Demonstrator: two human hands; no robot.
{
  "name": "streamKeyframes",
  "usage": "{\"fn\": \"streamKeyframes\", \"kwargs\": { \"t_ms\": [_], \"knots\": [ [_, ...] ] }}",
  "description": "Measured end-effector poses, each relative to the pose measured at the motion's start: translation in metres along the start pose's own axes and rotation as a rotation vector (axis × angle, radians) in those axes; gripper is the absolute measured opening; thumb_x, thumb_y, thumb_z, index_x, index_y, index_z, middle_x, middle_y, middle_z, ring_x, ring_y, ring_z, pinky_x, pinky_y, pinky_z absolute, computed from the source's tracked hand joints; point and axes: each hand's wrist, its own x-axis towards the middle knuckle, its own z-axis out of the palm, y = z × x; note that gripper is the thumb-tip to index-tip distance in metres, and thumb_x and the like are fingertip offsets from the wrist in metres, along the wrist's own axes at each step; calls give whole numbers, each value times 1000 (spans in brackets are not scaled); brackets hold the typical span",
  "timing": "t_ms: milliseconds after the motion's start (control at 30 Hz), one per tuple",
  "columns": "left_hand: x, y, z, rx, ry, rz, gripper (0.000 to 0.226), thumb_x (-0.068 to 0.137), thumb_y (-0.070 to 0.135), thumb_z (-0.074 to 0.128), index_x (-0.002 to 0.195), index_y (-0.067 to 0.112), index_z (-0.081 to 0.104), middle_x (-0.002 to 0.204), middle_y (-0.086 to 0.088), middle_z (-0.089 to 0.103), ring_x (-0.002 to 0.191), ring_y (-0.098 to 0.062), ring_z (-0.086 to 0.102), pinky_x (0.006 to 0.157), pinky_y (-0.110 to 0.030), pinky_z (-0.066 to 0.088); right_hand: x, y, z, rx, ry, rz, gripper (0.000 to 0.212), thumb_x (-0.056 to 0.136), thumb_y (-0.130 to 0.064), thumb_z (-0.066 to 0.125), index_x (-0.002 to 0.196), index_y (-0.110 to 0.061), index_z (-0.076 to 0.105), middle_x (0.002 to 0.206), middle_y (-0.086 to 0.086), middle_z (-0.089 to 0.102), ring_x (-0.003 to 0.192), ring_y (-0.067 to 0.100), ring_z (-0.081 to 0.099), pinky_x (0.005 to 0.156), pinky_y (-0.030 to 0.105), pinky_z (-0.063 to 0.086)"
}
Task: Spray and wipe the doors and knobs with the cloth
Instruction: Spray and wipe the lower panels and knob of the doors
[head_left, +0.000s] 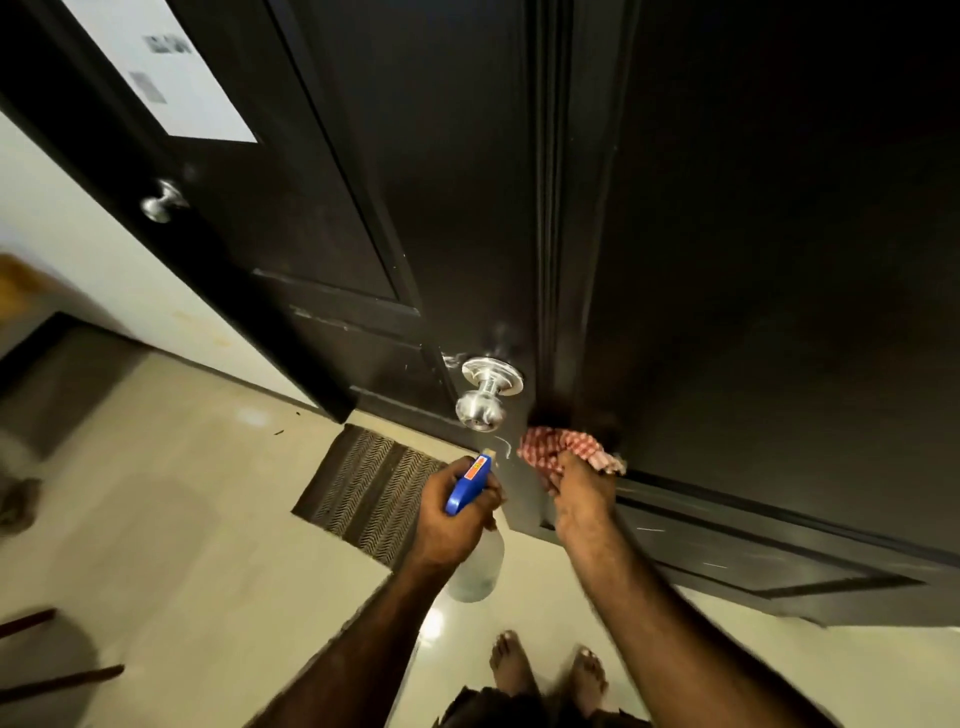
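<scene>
Wiping step, by the look of it: red checked cloth (569, 450) bunched in right hand (579, 498), pressed to dark door (753, 260) lower centre, beside steel knob (485, 397). Spray bottle (475, 530) gripped in left hand (452, 519). Next, probably: knob.

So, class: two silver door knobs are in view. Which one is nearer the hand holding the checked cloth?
The large knob at centre, just up-left of the right hand gripping the cloth. The other knob sits far off at upper left.

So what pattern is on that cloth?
Red-and-white checks on the cloth, gripped by the right hand; head view.
</scene>
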Motion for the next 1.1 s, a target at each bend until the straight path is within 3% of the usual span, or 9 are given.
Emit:
{"fn": "streamKeyframes", "kwargs": {
  "t_ms": [100,233,300,433,600,733,867,1000,1100],
  "knots": [
    [3,5,-4,11,-22,11,29,88,-3,75,111,9,64,98,-25,69,65,-19,67,58,-28,57,-1,-7,3,-21,-3,45,14,99,-5,67,111,-11,70,98,12,78,81,25,72,66,32,57],
    [14,4,-16,56,-66,-20,33,92,-9,68,120,7,58,102,-22,71,65,-15,66,57,-21,56,-13,-28,14,21,-110,-178,14,94,-8,75,107,-16,75,94,5,80,80,18,74,70,33,60],
    [20,0,-22,66,-73,-54,36,92,-6,70,121,13,57,103,-20,72,68,-21,66,57,-20,56,-12,-14,15,-42,-44,-203,21,92,-6,76,111,-15,75,102,6,80,91,24,76,77,38,62],
    [47,-9,-37,115,-171,-3,26,91,-6,73,114,5,66,93,-13,74,65,-21,68,61,-30,59,3,16,21,-67,168,-84,32,92,-6,72,122,-17,70,115,12,77,94,28,75,69,38,63],
    [86,-9,-68,44,-307,-48,37,88,-5,79,115,17,65,89,-4,74,68,-17,70,60,-28,58,-25,20,36,-58,297,-413,41,97,-10,70,136,-18,61,120,2,74,107,20,72,88,36,64],
    [116,-9,-99,49,-351,-26,40,86,-4,82,114,18,65,100,-14,71,74,-22,70,61,-31,58,-28,51,65,-81,200,-536,30,96,-7,72,123,-18,67,115,8,76,108,31,74,91,63,61],
    [135,-7,-133,50,-355,-22,45,87,-8,78,112,24,59,105,-23,69,71,-25,67,57,-24,57,-56,88,138,-114,16,-455,18,97,-3,69,110,-15,76,102,7,80,97,26,78,90,52,64],
    [147,-6,-161,42,-305,-62,45,87,-8,77,110,26,58,103,-19,67,72,-27,65,54,-22,56,-55,89,158,74,62,-326,15,89,-1,76,94,-14,80,89,11,80,80,30,73,78,47,60],
    [152,-7,-167,46,-378,-58,42,87,-5,80,110,24,60,103,-20,69,72,-24,66,56,-22,56,-49,74,118,147,116,-366,31,91,4,74,120,-7,75,112,24,77,95,40,74,84,52,61]
  ]
}}
